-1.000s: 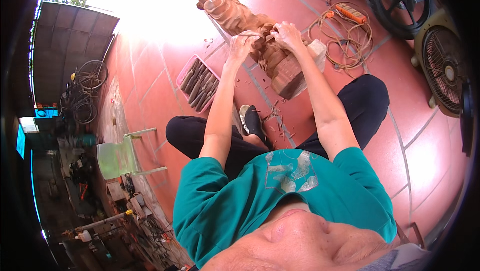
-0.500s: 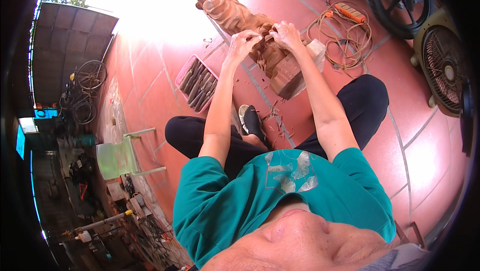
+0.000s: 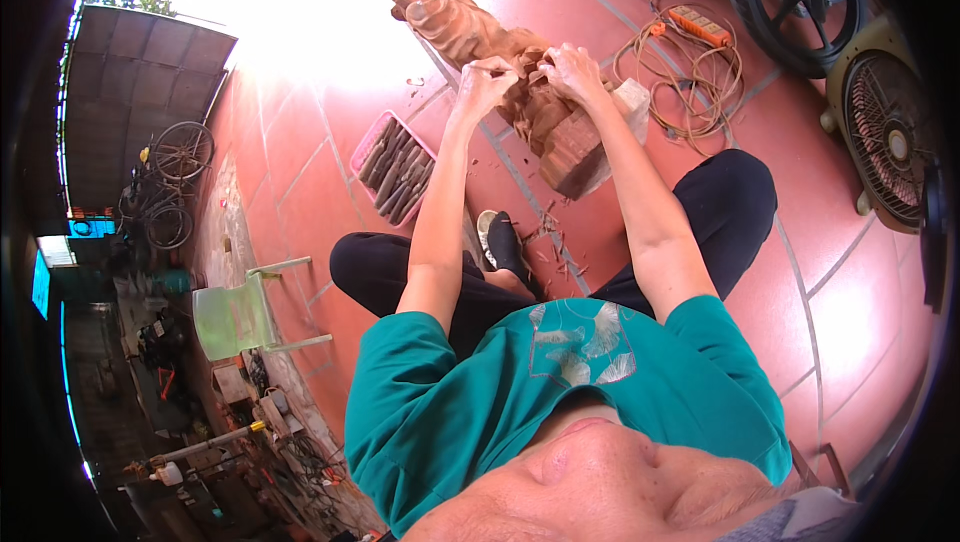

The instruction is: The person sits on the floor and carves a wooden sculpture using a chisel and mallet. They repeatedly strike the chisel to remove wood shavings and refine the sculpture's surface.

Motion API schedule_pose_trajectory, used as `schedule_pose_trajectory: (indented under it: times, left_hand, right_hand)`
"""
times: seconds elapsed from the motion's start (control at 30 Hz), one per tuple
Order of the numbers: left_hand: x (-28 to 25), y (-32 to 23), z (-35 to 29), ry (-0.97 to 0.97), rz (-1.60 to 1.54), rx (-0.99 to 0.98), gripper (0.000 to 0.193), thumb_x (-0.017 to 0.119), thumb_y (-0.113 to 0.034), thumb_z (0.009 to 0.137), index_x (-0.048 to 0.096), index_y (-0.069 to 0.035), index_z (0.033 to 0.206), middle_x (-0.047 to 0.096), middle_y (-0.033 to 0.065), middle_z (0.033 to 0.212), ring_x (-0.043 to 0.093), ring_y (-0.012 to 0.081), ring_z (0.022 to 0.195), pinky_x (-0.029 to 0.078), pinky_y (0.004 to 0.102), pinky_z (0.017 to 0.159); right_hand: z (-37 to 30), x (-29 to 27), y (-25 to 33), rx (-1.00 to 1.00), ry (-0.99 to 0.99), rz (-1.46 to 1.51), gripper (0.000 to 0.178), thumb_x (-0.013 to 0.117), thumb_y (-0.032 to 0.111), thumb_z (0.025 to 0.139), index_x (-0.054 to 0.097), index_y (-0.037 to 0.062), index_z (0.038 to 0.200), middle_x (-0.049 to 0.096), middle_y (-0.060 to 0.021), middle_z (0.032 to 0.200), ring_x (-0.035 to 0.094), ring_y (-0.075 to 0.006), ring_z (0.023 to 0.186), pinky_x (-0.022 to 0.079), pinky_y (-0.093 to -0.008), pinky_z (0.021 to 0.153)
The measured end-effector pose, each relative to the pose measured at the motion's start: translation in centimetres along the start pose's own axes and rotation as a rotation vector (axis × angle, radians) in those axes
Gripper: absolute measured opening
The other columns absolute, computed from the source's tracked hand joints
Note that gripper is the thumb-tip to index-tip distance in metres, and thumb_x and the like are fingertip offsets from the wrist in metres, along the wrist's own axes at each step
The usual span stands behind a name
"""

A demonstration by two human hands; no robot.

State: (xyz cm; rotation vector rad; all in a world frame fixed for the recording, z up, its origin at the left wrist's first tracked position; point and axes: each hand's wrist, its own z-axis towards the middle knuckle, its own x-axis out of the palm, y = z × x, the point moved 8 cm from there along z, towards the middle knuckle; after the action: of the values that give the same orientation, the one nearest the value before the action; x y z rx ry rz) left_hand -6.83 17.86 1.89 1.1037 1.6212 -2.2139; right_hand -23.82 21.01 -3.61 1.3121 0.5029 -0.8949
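A reddish-brown wood carving (image 3: pixel 455 24) lies slanting across the tiled floor in front of me, its blocky base (image 3: pixel 578 157) nearest my legs. My left hand (image 3: pixel 485 85) is at the carving's left side, fingers bent into a pinch. Against the opposite side, my right hand (image 3: pixel 573 73) is closed, its fingertips curled down at the carved middle. Whatever sits between the fingers of either hand is too small or hidden to name. A pink tray (image 3: pixel 361 149) left of my left forearm holds several slim brown tools (image 3: pixel 398 174) that look like carving chisels.
Wood shavings (image 3: pixel 558 240) litter the floor between my folded legs. Right of the carving lie a coiled cord (image 3: pixel 738 92) and an orange power strip (image 3: pixel 700 26). A black wheel (image 3: pixel 738 12) and a fan (image 3: pixel 897 145) stand farther right. A pale green chair (image 3: pixel 232 322) is at left.
My left hand has shifted very slightly, its fingers changing angle at the carving. My right hand and the carving stay nearly where they were.
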Motion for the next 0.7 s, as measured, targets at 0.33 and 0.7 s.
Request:
schedule_pose_trajectory:
  times: [0.33,0.7]
  left_hand:
    - [0.4,-0.2,0.0,-0.061,-0.069,0.009,0.011,0.067,-0.010,0.081,0.073,-0.001,0.082,0.068,0.0009,0.073,0.060,0.0063,0.067,0.047,0.0241,0.061]
    - [0.8,1.5,0.8,-0.153,-0.095,-0.034,0.017,0.069,-0.015,0.079,0.072,0.001,0.078,0.066,0.0065,0.065,0.061,0.0095,0.063,0.050,0.0279,0.061]
  right_hand:
    - [-0.1,-0.1,0.4,0.022,0.012,0.002,0.029,0.062,0.036,0.091,0.071,0.0137,0.107,0.065,-0.0142,0.111,0.059,-0.0383,0.106,0.049,-0.0497,0.091]
    - [0.0,0.6,0.3,0.002,-0.001,-0.018,0.031,0.063,0.038,0.090,0.070,0.0144,0.109,0.065,-0.0139,0.110,0.060,-0.0382,0.104,0.050,-0.0488,0.091]
